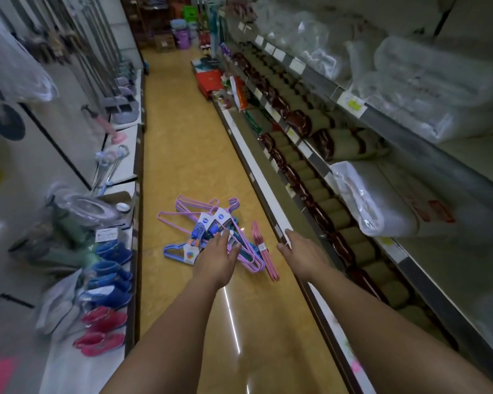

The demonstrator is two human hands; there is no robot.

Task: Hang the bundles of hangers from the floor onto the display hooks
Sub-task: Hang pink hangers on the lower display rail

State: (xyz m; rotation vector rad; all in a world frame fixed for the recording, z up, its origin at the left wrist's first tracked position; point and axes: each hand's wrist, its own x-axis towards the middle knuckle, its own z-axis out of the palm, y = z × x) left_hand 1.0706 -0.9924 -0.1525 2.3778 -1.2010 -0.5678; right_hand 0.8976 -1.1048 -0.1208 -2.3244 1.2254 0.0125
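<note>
Two hands, left hand [217, 258] over hanger bundles [211, 231]

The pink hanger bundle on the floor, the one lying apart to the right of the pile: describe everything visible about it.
The pink hanger bundle is a tight stack of thin, plastic-looking pink hangers, held together near its middle by a small pale band or label. It lies flat on the glossy tan floor, running lengthwise along the aisle, at the right edge of the purple and blue hanger pile. It lies between the two reaching hands; neither the left hand nor the right hand touches it.
</note>
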